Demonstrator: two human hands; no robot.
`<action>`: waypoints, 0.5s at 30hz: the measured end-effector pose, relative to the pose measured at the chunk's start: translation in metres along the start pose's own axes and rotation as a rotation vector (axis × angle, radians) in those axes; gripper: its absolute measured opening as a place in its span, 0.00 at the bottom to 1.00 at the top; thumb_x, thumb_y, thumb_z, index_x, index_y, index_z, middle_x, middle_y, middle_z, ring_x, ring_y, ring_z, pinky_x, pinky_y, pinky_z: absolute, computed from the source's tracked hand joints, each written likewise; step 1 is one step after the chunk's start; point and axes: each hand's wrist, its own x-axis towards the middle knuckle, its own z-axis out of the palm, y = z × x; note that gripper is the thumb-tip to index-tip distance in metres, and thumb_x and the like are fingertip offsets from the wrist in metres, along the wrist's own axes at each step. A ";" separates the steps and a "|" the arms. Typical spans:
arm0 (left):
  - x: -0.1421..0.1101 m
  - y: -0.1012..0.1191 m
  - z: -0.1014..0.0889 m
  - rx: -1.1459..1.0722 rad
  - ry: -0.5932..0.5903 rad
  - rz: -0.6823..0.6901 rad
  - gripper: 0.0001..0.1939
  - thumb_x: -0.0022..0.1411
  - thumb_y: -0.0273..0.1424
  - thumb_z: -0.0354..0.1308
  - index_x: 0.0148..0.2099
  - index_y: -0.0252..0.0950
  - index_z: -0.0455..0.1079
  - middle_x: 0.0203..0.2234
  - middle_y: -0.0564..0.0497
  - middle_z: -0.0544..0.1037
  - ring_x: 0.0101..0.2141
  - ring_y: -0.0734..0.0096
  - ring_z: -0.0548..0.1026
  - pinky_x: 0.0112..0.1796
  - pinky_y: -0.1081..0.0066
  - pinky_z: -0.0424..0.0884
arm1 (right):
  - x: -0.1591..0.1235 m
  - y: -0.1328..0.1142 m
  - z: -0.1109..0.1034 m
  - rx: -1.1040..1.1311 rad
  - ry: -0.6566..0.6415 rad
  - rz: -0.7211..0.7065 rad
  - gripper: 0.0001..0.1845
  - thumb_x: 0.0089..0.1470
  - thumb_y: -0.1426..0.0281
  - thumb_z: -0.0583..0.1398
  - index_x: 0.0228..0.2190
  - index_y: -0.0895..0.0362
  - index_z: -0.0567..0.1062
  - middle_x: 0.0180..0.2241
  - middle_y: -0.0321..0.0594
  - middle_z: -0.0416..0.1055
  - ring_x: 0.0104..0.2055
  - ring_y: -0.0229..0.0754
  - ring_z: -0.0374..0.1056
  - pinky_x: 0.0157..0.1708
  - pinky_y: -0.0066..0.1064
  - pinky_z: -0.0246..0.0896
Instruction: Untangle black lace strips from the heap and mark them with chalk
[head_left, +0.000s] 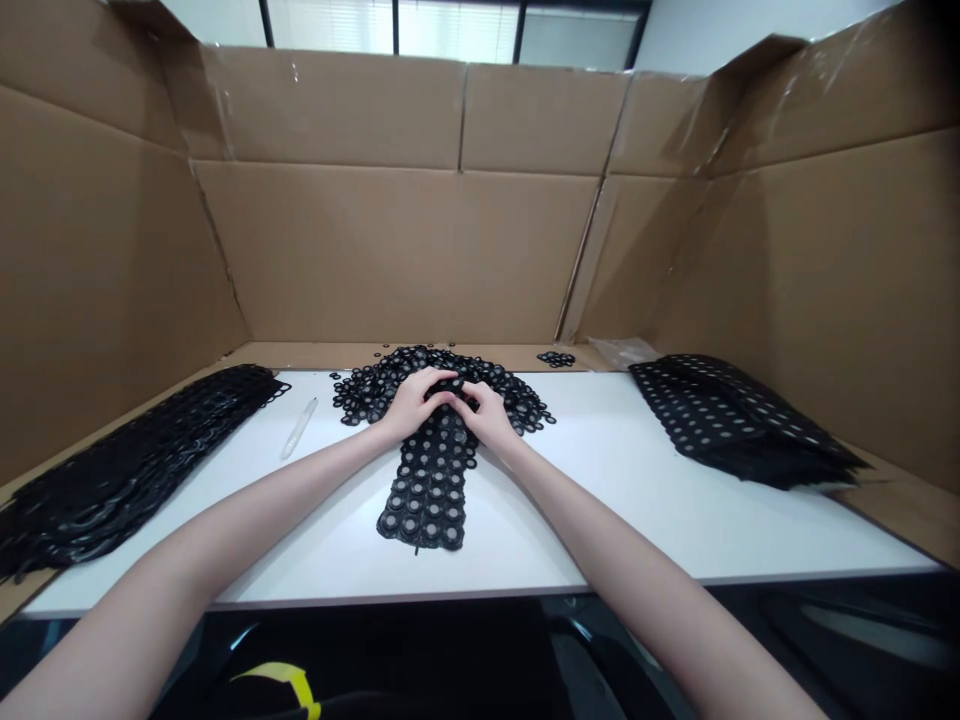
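Note:
A black rubber sheet [427, 490] with rows of round, grey-centred rings lies lengthwise on the white table in front of me. At its far end my left hand [418, 402] is closed, thumb and fingers pinching the black rubber. My right hand [486, 412] grips the same end from the other side, its thumb nearly meeting the left one. What exactly sits between the fingertips is partly hidden. Behind and around both hands spreads a heap of loose black rings [360, 390].
On the left lies a long stack of black perforated sheets [142, 460], with a white pen-like tool [298, 430] beside it. More dotted black sheets [735, 415] are piled at right. A few rings [556, 358] sit at the back. Cardboard walls [390, 250] enclose the table [570, 480].

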 end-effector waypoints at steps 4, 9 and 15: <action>-0.002 -0.002 0.003 0.018 0.052 -0.039 0.10 0.60 0.32 0.57 0.44 0.38 0.71 0.37 0.48 0.75 0.40 0.64 0.72 0.43 0.66 0.67 | 0.000 -0.002 -0.003 -0.057 -0.036 0.002 0.11 0.51 0.64 0.58 0.22 0.56 0.68 0.26 0.38 0.69 0.35 0.43 0.63 0.38 0.34 0.52; -0.001 -0.001 0.003 0.124 0.023 -0.042 0.06 0.61 0.29 0.55 0.39 0.36 0.72 0.33 0.50 0.76 0.36 0.66 0.72 0.41 0.67 0.66 | 0.001 -0.003 -0.003 -0.086 -0.078 0.032 0.10 0.48 0.65 0.61 0.22 0.57 0.69 0.27 0.37 0.69 0.35 0.42 0.63 0.38 0.34 0.51; -0.001 0.000 0.007 0.189 0.021 -0.043 0.05 0.60 0.28 0.56 0.38 0.36 0.72 0.33 0.50 0.77 0.35 0.67 0.73 0.40 0.67 0.66 | 0.000 -0.007 -0.003 -0.157 -0.079 0.068 0.11 0.50 0.64 0.59 0.22 0.57 0.72 0.25 0.37 0.71 0.38 0.44 0.63 0.39 0.35 0.46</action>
